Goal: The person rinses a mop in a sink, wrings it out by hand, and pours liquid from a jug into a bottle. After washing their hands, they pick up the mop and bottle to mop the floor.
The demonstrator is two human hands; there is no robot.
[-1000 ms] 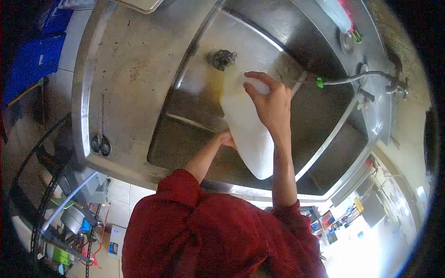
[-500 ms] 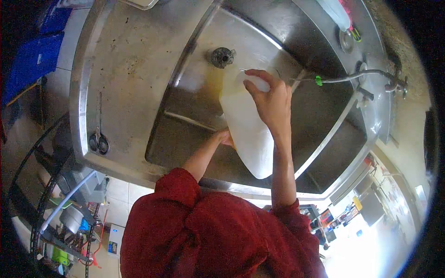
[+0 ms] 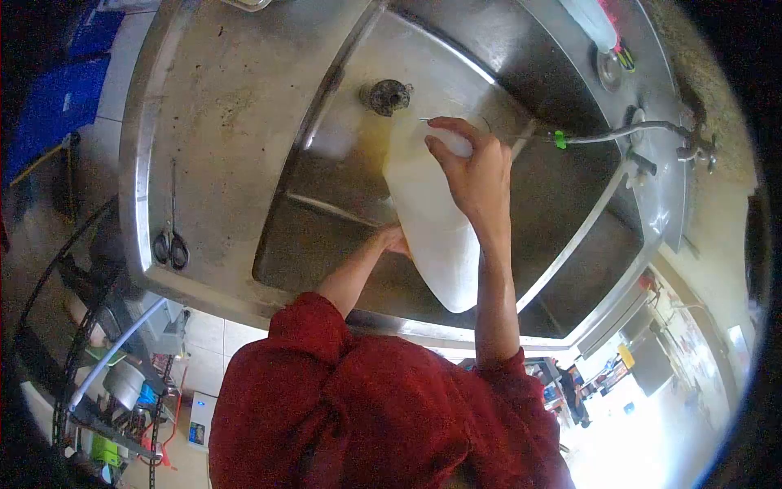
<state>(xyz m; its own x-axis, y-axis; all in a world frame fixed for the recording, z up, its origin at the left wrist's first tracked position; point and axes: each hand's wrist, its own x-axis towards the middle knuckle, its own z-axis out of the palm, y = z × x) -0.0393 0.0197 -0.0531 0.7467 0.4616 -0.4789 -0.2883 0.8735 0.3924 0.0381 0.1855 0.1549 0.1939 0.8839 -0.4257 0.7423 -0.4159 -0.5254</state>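
Note:
A long, smooth white plastic container [image 3: 436, 216] is tilted over the sink basin, its rounded end toward my body. The frames do not show exactly what kind of container it is. My right hand [image 3: 476, 167] grips it at the far end, with thumb and fingers curled around a white part. Thin metal wire shows beside these fingertips. Lower down, my left hand [image 3: 397, 240] holds the container's left side, and its fingers are mostly hidden behind it. Yellowish liquid [image 3: 375, 151] lies on the basin floor near the drain [image 3: 389, 98].
A metal tap [image 3: 643, 129] with a green clip reaches over the sink [image 3: 326, 236] from the right. Black-handled scissors [image 3: 171, 247] lie on the steel drainboard [image 3: 216, 163] at left. A bottle [image 3: 593, 24] stands on the back ledge. Blue crates [image 3: 61, 110] sit at far left.
Both hands keep their hold on the white container, which has barely moved. The whole view has shifted very slightly.

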